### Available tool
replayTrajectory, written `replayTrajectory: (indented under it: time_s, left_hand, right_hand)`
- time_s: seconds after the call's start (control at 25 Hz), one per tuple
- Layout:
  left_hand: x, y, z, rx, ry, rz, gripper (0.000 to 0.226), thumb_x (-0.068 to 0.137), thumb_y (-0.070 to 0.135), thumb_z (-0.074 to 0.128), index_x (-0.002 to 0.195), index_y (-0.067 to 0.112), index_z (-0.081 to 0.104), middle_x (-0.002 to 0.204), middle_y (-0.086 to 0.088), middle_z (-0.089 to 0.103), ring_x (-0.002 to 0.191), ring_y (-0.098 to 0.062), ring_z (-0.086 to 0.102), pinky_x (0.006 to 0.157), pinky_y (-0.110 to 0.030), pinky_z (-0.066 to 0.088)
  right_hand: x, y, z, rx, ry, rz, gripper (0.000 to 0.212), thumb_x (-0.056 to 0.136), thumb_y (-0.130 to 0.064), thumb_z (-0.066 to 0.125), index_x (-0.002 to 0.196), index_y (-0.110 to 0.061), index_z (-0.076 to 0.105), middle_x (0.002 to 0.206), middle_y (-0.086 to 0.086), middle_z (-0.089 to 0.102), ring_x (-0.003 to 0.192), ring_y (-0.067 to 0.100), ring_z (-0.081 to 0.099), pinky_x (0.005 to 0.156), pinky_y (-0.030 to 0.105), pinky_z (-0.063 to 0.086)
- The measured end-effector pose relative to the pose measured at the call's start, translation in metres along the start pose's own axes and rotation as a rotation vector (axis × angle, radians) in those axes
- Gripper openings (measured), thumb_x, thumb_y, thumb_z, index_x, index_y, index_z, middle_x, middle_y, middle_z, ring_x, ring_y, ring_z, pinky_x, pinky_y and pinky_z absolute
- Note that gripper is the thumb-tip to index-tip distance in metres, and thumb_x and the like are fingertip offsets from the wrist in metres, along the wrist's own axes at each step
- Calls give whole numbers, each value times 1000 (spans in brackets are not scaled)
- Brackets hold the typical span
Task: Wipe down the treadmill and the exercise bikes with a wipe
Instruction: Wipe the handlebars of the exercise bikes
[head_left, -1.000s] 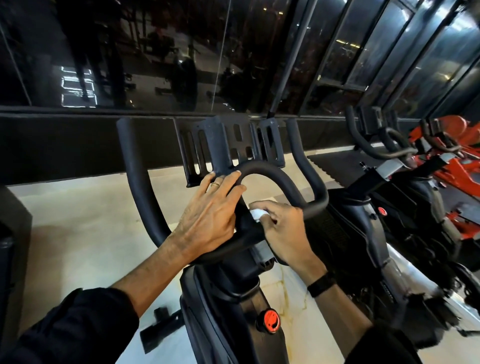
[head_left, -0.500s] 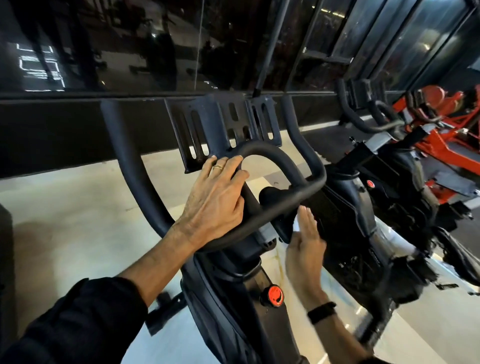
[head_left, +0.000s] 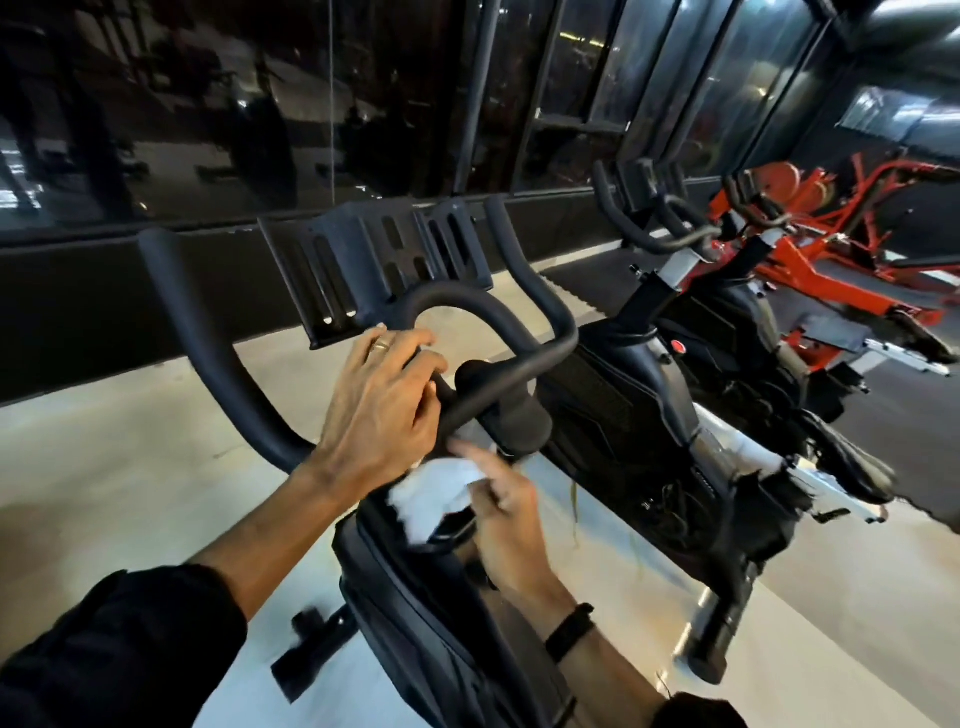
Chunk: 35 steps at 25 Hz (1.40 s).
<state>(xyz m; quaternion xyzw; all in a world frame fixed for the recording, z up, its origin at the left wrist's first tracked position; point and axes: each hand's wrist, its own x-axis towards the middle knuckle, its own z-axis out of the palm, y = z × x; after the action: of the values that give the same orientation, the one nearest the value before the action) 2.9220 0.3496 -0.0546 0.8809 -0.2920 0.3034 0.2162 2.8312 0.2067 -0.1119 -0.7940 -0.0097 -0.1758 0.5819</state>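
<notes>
Head cam: my right hand (head_left: 511, 519) w/ pinched wipe (head_left: 434, 493) dropped below handlebar (head_left: 498, 384) to stem; left hand (head_left: 382, 415) relaxed, steadying bar.

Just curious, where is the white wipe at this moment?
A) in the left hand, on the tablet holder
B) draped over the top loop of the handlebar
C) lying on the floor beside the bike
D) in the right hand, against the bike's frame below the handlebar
D: the right hand holds the white wipe against the bike frame below the handlebar, while the left hand rests on the bar.
</notes>
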Motion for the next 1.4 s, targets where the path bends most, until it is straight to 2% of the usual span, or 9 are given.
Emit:
replayTrajectory:
  time_s: [0.12, 0.24, 0.32, 0.44, 0.64, 0.84, 1.08, 1.2, 1.4]
  left_hand:
    - [-21, 34, -6, -125, 33, -46, 19, 81, 14, 55, 97, 16, 66, 109, 0, 62, 97, -19, 57, 90, -30, 38]
    - [-42, 70, -16, -296, -77, -136, 17, 87, 27, 52, 98, 23, 64, 97, 11, 64, 90, -9, 58, 82, -33, 47]
    - [-54, 93, -21, -428, -159, -230, 19, 89, 39, 54, 102, 29, 62, 96, 18, 64, 88, -1, 58, 79, -28, 49]
    - [-84, 147, -23, -521, -137, -289, 25, 84, 42, 62, 107, 32, 60, 95, 18, 63, 86, -1, 61, 74, -24, 50]
    - [-154, 244, -19, -338, -35, -420, 29, 76, 41, 71, 98, 33, 55, 94, 17, 53, 81, -2, 56, 68, -21, 49]
    - [-210, 331, -45, -307, 58, -568, 6, 83, 20, 62, 84, 25, 59, 78, 11, 58, 68, -8, 55, 59, -36, 48]
    - [-232, 394, -89, -277, 150, -610, 14, 84, 9, 60, 86, 20, 68, 74, 8, 66, 68, -5, 61, 59, -31, 53]
    - [-257, 439, -98, -313, 113, -609, 13, 84, 8, 65, 86, 19, 70, 76, 9, 69, 70, -4, 64, 63, -30, 55]
    - [-305, 508, -90, -504, 134, -776, 13, 75, 13, 83, 76, 17, 70, 60, 11, 61, 52, -4, 50, 51, -19, 41]
  right_hand:
    - [-10, -10, 0, 152, 55, 15, 47, 83, 11, 43, 108, -17, 73, 106, -6, 75, 105, 8, 67, 93, 22, 50]
    - [-20, -19, -28, 267, 10, 30, 46, 86, 12, 43, 102, -20, 74, 102, -1, 76, 99, 13, 69, 90, 28, 53]
    - [-29, -26, -52, 234, -40, -14, 43, 90, 14, 43, 99, -16, 73, 98, -1, 76, 96, 10, 68, 85, 22, 51]
    - [-58, -28, -95, 96, -37, -96, 35, 91, 10, 47, 98, -13, 72, 96, -3, 74, 94, 10, 68, 85, 22, 51]
    - [-124, -14, -156, 19, -125, -38, 15, 89, -1, 59, 91, -14, 65, 84, 0, 69, 77, 14, 66, 70, 27, 52]
    - [-199, -35, -203, 17, -311, -56, 10, 89, -6, 66, 89, -16, 64, 81, 1, 69, 75, 13, 65, 64, 20, 48]
    - [-255, -59, -268, -145, -391, -234, 12, 93, -8, 64, 92, -20, 64, 83, -8, 67, 76, 9, 61, 65, 22, 46]
    - [-295, -61, -304, -85, -565, -165, 5, 90, -18, 71, 94, -19, 68, 84, -2, 70, 79, 16, 63, 68, 25, 46]
    - [-351, -43, -367, -233, -639, -151, 20, 79, -34, 77, 74, -23, 62, 65, -10, 56, 63, 8, 49, 60, 29, 38]
